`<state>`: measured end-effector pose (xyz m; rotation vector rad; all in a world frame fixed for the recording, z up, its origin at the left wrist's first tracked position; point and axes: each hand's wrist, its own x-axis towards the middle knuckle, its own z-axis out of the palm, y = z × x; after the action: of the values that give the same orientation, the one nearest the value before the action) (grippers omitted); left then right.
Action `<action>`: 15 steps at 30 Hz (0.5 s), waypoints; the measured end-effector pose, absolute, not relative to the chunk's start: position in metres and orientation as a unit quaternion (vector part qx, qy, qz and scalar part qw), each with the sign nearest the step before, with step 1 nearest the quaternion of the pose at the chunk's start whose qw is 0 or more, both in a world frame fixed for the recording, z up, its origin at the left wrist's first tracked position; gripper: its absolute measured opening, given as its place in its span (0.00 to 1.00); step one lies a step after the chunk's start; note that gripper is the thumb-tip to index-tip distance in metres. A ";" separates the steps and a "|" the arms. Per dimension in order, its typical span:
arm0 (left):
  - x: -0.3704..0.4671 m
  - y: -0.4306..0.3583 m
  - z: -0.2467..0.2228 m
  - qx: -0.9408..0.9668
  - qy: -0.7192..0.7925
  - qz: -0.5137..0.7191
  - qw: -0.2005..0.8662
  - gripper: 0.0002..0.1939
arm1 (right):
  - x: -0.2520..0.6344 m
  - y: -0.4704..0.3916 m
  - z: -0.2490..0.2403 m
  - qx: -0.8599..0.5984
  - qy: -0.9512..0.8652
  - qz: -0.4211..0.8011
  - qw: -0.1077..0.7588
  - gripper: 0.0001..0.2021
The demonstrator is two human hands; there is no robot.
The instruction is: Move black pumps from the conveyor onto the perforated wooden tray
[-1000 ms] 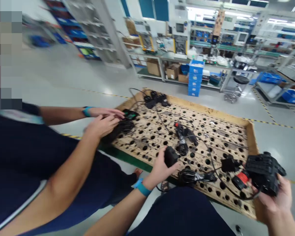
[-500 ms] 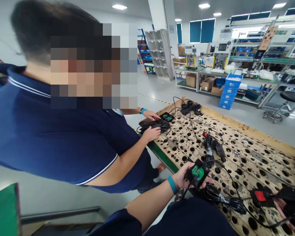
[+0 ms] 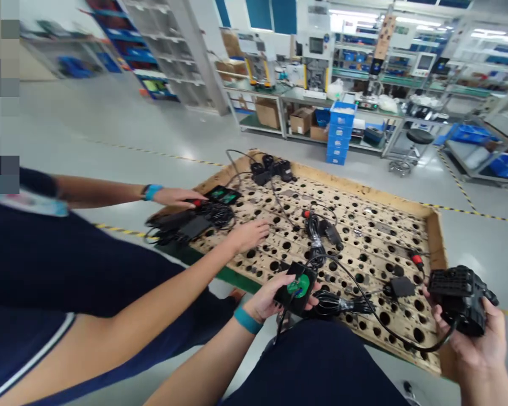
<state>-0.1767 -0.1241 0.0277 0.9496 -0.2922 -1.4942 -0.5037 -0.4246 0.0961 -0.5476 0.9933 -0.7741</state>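
My left hand [image 3: 267, 300], with a teal wristband, grips a flat black housing [image 3: 295, 288] showing a green circuit board. Out at the right, my right hand [image 3: 476, 338] holds a bulky black device [image 3: 457, 299] from below, its fingers wrapped round it. A black cable [image 3: 375, 316] curves from that device across the perforated wooden board [image 3: 406, 237]. Beside my left hand lies a bundled black cable [image 3: 334, 303]. Another coil [image 3: 315, 239] with a red-tipped connector [image 3: 307, 214] rests further back.
A co-worker in dark blue stands at the left, one hand [image 3: 249, 235] over the board and the other [image 3: 175, 197] at black cables [image 3: 186, 224]. Black plugs [image 3: 271, 169] sit in the far corner. Stacked blue bins [image 3: 341, 132] stand beyond.
The view has swung right. The black device in my right hand now shows fully and is raised. The co-worker's nearer hand has moved off the cable pile, over the board.
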 end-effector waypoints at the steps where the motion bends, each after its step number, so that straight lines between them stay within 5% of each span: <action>1: -0.178 -0.130 0.028 0.421 -0.144 -0.662 0.603 0.27 | -0.510 -0.420 0.102 -0.258 0.449 -0.368 0.772 0.29; 9: -0.212 -0.228 0.037 0.486 -0.294 -0.688 0.452 0.18 | -0.570 -0.388 0.116 -0.307 0.389 -0.449 0.743 0.37; 15: -0.272 -0.313 0.034 0.497 -0.408 -0.643 0.416 0.12 | -0.584 -0.356 0.082 -0.178 0.400 -0.426 0.792 0.35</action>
<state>-0.2721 -0.3132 0.0338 1.2481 -1.0252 -1.6136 -0.5839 -0.3558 0.0816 -0.3820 0.8608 -0.9160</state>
